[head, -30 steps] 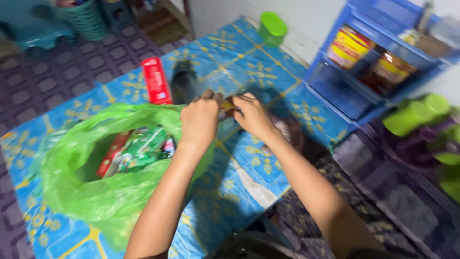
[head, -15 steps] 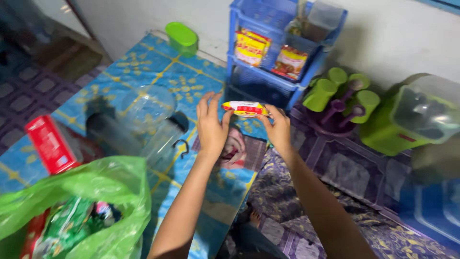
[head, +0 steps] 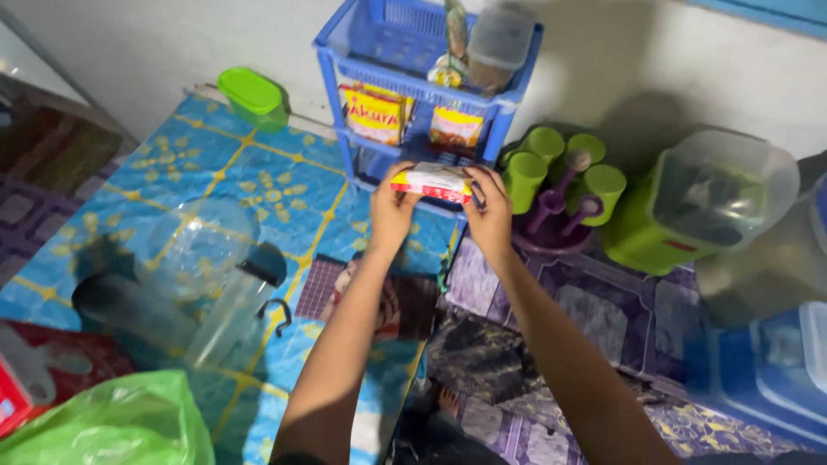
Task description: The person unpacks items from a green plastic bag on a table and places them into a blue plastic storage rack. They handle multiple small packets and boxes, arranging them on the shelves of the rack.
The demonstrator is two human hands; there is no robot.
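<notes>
Near the centre of the frame, just below the blue plastic rack (head: 405,65), I watch both hands hold one small flat packet (head: 431,182) level between them. My left hand (head: 392,209) pinches its left end, fingers curled over the top edge; my right hand (head: 489,211) grips the right end the same way. The packet is white on top with a red strip along its lower edge and a yellow corner at the left; its print is too small for me to make out.

Much is cut off or unclear. The rack's lowest shelf sits behind the packet and hands. Lower left, a green plastic bag (head: 112,426) runs out of the frame, and a red object (head: 13,405) at the far left edge is only partly seen. A clear jar (head: 202,250) and a clear bottle (head: 233,314) lie on the blue patterned mat (head: 258,181), hard to separate from it. Lower right, a blue lidded box (head: 767,362) is cropped.

On the rack's middle shelf stand yellow-and-red packets (head: 375,112). Right of the rack are green cups (head: 560,159) on a purple stand, then a green container with a clear lid (head: 706,202). A green lidded tub (head: 251,96) sits upper left.
</notes>
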